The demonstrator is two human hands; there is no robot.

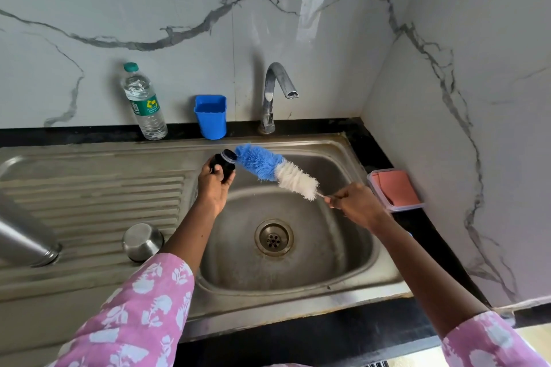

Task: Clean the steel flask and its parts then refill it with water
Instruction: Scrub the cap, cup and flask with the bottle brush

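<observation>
Black plastic filled my left hand [212,185]: I held the flask stopper [224,162] with fingers curled round it, tilted so its ridged end faced three o'clock, over the sink [343,158], probably so drips would fall in the basin. My right hand [356,205] pinched the thin handle of the bottle brush [275,170], whose blue tip touched the stopper's end, apparently to scrub it. The steel flask [25,243] lay on its side on the drainboard at nine o'clock, the steel cup [142,241] upturned near it, probably waiting their turn. The tap [275,92] at twelve o'clock ran no water.
</observation>
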